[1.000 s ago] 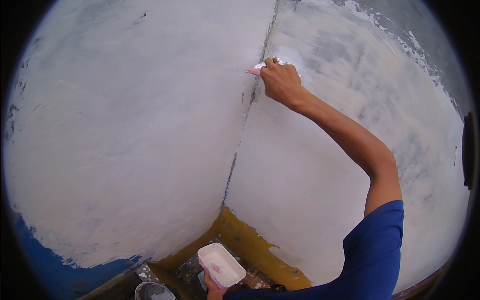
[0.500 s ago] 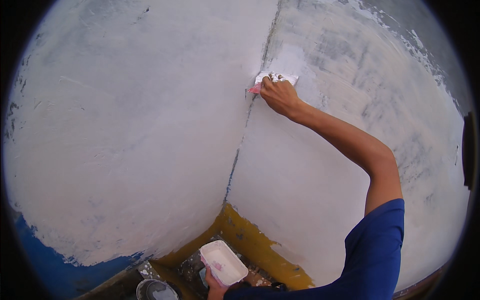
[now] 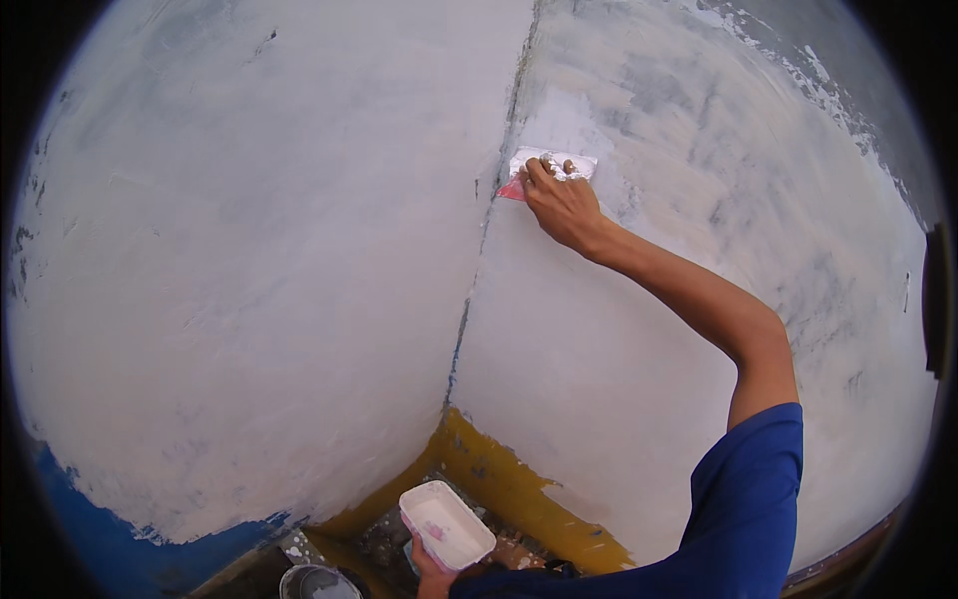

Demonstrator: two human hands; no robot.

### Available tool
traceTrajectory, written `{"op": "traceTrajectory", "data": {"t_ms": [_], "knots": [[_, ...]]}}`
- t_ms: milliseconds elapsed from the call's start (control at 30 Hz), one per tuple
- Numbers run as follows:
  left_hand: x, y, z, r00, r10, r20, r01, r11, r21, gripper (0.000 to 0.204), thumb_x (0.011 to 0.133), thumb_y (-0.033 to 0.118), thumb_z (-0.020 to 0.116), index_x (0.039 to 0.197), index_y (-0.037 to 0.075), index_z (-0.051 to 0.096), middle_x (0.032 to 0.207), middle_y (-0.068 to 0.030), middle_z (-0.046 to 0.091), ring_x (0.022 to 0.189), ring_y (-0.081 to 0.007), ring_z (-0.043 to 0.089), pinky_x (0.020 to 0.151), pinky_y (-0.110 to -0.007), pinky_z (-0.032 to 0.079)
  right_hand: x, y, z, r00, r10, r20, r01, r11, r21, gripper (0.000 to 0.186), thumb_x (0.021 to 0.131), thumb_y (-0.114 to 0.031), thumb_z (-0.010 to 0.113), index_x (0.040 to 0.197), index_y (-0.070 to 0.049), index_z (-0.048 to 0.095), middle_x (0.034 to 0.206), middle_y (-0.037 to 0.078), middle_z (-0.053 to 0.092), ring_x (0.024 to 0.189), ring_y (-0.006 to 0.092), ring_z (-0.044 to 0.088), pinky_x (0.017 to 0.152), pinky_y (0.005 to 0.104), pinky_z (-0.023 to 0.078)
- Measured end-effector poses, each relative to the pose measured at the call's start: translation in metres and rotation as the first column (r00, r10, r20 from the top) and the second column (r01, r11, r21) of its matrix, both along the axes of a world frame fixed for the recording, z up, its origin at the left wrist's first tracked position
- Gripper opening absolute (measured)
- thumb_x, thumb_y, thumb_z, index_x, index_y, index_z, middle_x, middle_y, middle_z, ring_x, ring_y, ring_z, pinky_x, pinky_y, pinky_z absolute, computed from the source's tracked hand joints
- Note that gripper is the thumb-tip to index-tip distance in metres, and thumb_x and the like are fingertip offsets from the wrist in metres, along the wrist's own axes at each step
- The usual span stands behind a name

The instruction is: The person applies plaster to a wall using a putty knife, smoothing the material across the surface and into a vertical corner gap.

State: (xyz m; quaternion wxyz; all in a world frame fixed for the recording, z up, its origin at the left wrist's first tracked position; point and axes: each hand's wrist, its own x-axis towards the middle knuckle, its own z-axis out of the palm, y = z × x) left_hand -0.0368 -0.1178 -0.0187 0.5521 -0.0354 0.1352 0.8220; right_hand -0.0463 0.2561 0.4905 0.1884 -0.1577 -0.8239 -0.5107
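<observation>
My right hand (image 3: 564, 205) grips a flat putty scraper (image 3: 514, 187), pink-red with white paste over much of it. Its blade lies against the right-hand wall (image 3: 619, 329), right beside the corner seam (image 3: 465, 319). Low in the view, my left hand (image 3: 431, 571) holds a white rectangular tub (image 3: 449, 523) by its side. Some white and pinkish putty lies inside the tub. Pale, streaky putty covers both walls, with grey patches showing through on the upper right.
A round bucket (image 3: 317, 582) with grey-white contents stands at the bottom, left of the tub. Bare yellow paint (image 3: 499, 469) runs along the wall's foot; blue paint (image 3: 120, 544) shows at lower left. The left wall (image 3: 269, 280) meets the right one at the seam.
The view has shifted slightly, so the seam sits a little further left. The scraper is turned a little flatter to view, still by the corner. The tub stays in my left hand.
</observation>
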Motion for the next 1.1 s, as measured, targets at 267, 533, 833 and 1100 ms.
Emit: {"op": "traceTrajectory", "data": {"t_ms": [267,533,833,1100], "knots": [[0.002,-0.001,-0.002,1.000,0.016,0.014,-0.016,1.000,0.006,0.070,0.091,0.055,0.048,0.148,0.016,0.035,0.143,-0.0136,0.047,0.127,-0.0422,0.047,0.104,-0.064,0.037,0.026,-0.028,0.210,0.890,0.117,-0.441,0.026,0.952,0.305,0.013,0.074,-0.006,0.060,0.080,-0.002,0.071,0.088,0.017,0.067,0.080,0.0334,0.069,0.065,0.0439,0.055],[0.010,-0.002,-0.010,0.999,0.021,0.038,-0.021,1.000,-0.006,0.069,0.092,0.056,0.046,0.148,0.016,0.035,0.145,-0.0130,0.045,0.129,-0.0419,0.045,0.105,-0.065,0.036,0.015,-0.005,0.092,0.962,-0.031,-0.270,0.066,0.990,0.121,0.019,0.078,0.000,0.059,0.095,0.006,0.065,0.093,0.016,0.061,0.082,0.0280,0.067,0.066,0.0377,0.058],[0.011,0.001,0.004,1.000,0.008,-0.017,-0.008,1.000,-0.005,0.072,0.091,0.058,0.046,0.148,0.017,0.034,0.145,-0.0133,0.044,0.129,-0.0420,0.045,0.104,-0.065,0.036,0.006,-0.032,0.097,0.963,0.024,-0.268,-0.015,0.999,0.034,0.015,0.074,0.003,0.060,0.087,0.002,0.067,0.093,0.015,0.064,0.086,0.0280,0.068,0.066,0.0399,0.057],[0.017,0.007,0.009,1.000,0.000,-0.016,0.000,1.000,-0.009,0.070,0.091,0.055,0.046,0.148,0.016,0.034,0.145,-0.0139,0.045,0.129,-0.0424,0.045,0.104,-0.065,0.037,-0.019,0.001,0.064,0.997,0.045,-0.065,-0.032,0.982,0.187,0.007,0.072,-0.003,0.064,0.073,0.003,0.067,0.083,0.014,0.061,0.072,0.0244,0.065,0.057,0.0332,0.054]]}}
